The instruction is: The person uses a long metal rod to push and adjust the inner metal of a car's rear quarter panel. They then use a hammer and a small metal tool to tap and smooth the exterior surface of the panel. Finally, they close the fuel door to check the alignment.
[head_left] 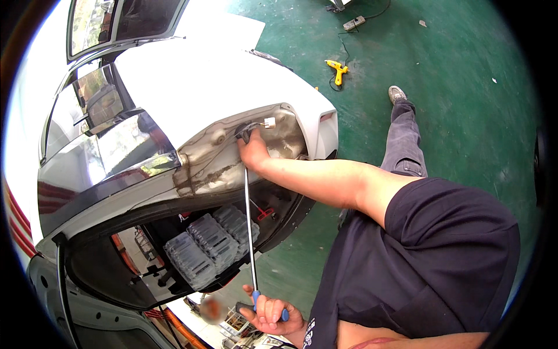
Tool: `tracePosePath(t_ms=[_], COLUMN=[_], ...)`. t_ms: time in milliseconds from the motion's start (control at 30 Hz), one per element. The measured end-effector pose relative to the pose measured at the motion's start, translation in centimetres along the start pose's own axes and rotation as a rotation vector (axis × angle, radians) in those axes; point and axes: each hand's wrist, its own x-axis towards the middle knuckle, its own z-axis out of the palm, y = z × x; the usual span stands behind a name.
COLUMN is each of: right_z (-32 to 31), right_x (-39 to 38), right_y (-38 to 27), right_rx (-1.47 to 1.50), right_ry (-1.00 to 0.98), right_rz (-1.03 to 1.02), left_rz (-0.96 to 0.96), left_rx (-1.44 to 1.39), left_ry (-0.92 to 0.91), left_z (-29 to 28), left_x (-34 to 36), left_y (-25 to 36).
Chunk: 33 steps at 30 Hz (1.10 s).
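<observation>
My right hand [254, 150] reaches into the recessed metal panel [206, 177] on the white car, fingers closed around a dark part [243, 131] I cannot name. A small white connector [269, 123] on a wire sits just beside it. A long chrome rod [249, 227] with a blue handle [256, 297] runs from near that hand down to my left hand [273, 314], whose fingers grip the handle.
The car's open rear hatch area holds clear plastic cases [192, 259]. A raised panel [64, 291] edges the lower left. A yellow glue gun [338, 70] and a power strip [354, 22] lie on the green floor [465, 99]. My leg [401, 134] is at right.
</observation>
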Motion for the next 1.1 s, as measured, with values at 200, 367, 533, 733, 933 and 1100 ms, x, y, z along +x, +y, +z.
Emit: tracePosePath(t_ms=[200,367,533,733,933,1100], right_z=[-0.2,-0.2,-0.3,-0.7,-0.4,-0.1], right_x=[0.0,-0.1,-0.3,-0.7,-0.5,-0.1], right_y=[0.1,0.4,0.4,0.0,0.2,0.4], right_rx=[0.014,0.016,0.034,0.043,0.051,0.076], right_ry=[-0.018,-0.033,-0.047,-0.062,-0.042,-0.011], right_rz=[0.003,-0.01,-0.025,0.015,0.005,-0.014], left_rz=[0.009,0.015,0.015,-0.259,0.016,0.021], left_rx=[0.005,0.042,0.047,0.226,0.138,0.058], left_ry=[0.006,0.06,0.086,0.043,0.071,0.098], left_z=[-0.2,-0.1,-0.8,-3.0,-1.3,0.1], left_x=[-0.4,-0.7,-1.3,-1.7,-1.3,-0.3], left_y=[-0.2,0.1,1.2,3.1,1.8,0.5])
